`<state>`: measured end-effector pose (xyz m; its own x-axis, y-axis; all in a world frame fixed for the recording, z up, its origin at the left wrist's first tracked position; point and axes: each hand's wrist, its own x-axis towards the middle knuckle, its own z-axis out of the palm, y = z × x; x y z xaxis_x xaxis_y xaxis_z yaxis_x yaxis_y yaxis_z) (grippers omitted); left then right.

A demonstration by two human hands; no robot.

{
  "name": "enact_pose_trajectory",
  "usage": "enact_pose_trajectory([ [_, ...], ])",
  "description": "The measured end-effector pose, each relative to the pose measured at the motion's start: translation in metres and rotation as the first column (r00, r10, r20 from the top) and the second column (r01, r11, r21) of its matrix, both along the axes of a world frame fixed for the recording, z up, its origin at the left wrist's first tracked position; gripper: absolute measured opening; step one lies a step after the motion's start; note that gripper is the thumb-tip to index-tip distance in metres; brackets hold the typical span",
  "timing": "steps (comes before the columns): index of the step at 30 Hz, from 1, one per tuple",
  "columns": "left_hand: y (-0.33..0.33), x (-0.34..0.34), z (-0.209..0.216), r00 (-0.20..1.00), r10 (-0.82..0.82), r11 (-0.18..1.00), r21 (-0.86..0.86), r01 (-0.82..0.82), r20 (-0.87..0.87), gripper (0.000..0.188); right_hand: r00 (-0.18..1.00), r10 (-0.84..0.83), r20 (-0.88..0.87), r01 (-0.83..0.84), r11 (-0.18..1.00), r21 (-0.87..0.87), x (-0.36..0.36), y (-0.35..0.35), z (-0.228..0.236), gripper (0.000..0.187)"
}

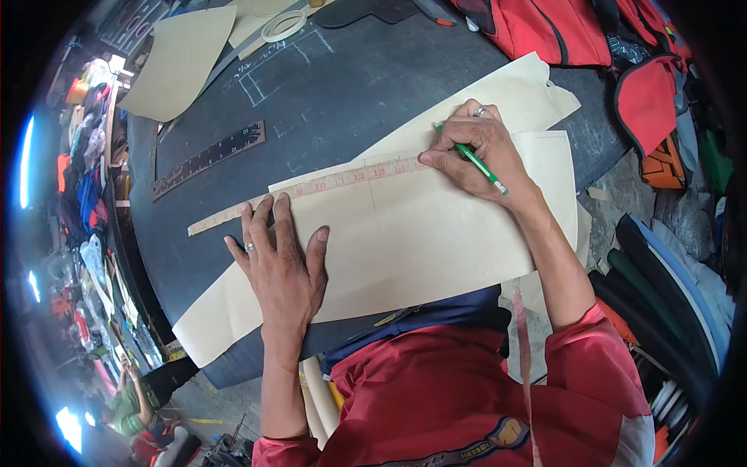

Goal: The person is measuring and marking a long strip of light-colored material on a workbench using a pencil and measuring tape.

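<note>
A large cream paper sheet (436, 249) lies on the dark table, with a faint line drawn across it. Along its upper edge runs a flat measuring tape (358, 176), its free end reaching left past the sheet. My left hand (282, 265) rests flat, fingers spread, fingertips pressing on the tape. In my right hand (484, 148) is a green pencil (485, 169), slanted, with one end showing beyond the fingers at the upper left. My right thumb touches the tape near the sheet's upper edge. Whether the tape runs on beneath that hand is hidden.
A dark L-shaped ruler (210, 159) lies left on the chalk-marked table (327, 101). Behind are brown paper (183, 58) and a tape roll (284, 26). Red bags (545, 31) sit far right, fabric rolls (661, 288) lower right. A person (132, 405) is at lower left.
</note>
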<state>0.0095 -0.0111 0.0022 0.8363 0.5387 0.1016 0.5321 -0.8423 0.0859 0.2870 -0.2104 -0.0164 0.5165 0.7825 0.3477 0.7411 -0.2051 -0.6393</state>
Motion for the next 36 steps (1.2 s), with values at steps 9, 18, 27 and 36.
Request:
enact_pose_trajectory([
  [9,-0.001,0.001,0.002,1.000,0.000,1.000,-0.008,0.000,0.015,0.069,1.000,-0.005,0.013,0.005,1.000,0.020,0.001,0.001,-0.001,0.025],
  [18,-0.003,0.002,0.006,1.000,0.005,1.000,-0.020,-0.004,0.018,0.070,1.000,0.016,-0.025,-0.017,0.999,-0.031,0.004,-0.001,0.001,0.023],
  [27,-0.009,0.005,0.011,0.999,0.035,0.999,-0.030,-0.036,-0.007,0.070,0.999,-0.005,-0.053,0.003,0.999,-0.040,0.001,-0.001,0.004,0.023],
  [36,-0.013,0.005,-0.002,0.997,0.054,0.998,-0.018,-0.053,0.059,0.071,0.999,-0.018,-0.051,0.016,0.999,-0.049,0.000,0.001,0.004,0.022],
])
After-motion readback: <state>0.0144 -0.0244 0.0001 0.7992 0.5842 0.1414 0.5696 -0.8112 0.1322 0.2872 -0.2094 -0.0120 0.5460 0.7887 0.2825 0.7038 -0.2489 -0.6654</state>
